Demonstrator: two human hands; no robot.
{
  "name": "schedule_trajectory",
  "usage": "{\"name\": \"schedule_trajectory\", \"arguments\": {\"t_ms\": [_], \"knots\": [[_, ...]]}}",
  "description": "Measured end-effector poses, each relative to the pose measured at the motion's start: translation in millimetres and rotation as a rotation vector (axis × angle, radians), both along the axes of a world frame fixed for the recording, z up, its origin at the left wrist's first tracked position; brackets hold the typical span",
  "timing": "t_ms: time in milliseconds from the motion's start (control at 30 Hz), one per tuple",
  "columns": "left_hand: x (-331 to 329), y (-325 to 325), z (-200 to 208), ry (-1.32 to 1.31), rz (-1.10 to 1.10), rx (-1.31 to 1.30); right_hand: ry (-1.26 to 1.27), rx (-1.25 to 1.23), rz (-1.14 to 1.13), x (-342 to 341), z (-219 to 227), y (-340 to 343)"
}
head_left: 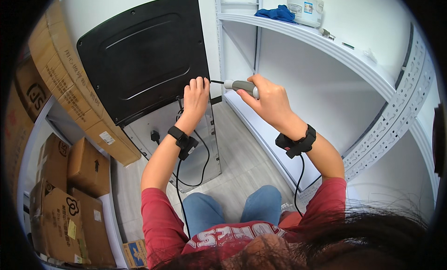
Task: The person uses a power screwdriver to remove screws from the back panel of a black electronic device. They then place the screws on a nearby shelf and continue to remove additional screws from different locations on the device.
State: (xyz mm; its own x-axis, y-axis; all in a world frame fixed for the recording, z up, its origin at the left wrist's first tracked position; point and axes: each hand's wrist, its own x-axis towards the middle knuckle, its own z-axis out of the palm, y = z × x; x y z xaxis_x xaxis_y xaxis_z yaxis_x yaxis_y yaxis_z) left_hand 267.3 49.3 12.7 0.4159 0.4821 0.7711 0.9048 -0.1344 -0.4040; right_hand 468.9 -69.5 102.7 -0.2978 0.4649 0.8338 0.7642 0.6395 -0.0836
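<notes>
My right hand (274, 101) is wrapped round the grey and white handle of a screwdriver (243, 87). Its dark shaft points left, with the tip close to the right edge of a large black panel (151, 56). Beside that tip, my left hand (196, 97) is closed, its bent fingers together at the panel's lower right part. What those fingers hold, if anything, is hidden. The panel stands upright on a grey metal cabinet-like body (200, 151). Small round holes or screws dot the panel's border.
A black plug (155, 136) and looping cable are at the metal body. To the right stands a white shelf unit (321, 35) bearing a white rice cooker (305, 9) and blue cloth (277, 13). Cardboard boxes (88, 167) fill the left side. Black straps with cables circle both wrists.
</notes>
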Motion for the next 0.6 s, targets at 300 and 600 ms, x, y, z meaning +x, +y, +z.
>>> {"name": "schedule_trajectory", "arguments": {"t_ms": [300, 600], "knots": [[-8.6, -10.3, -1.9, -0.053, -0.091, -0.083, 0.02, 0.048, 0.003, 9.4, -11.1, 0.1], [-11.1, -11.0, -6.7, -0.06, -0.089, -0.075, 0.024, 0.018, -0.004, 7.2, -18.6, -0.6]]}}
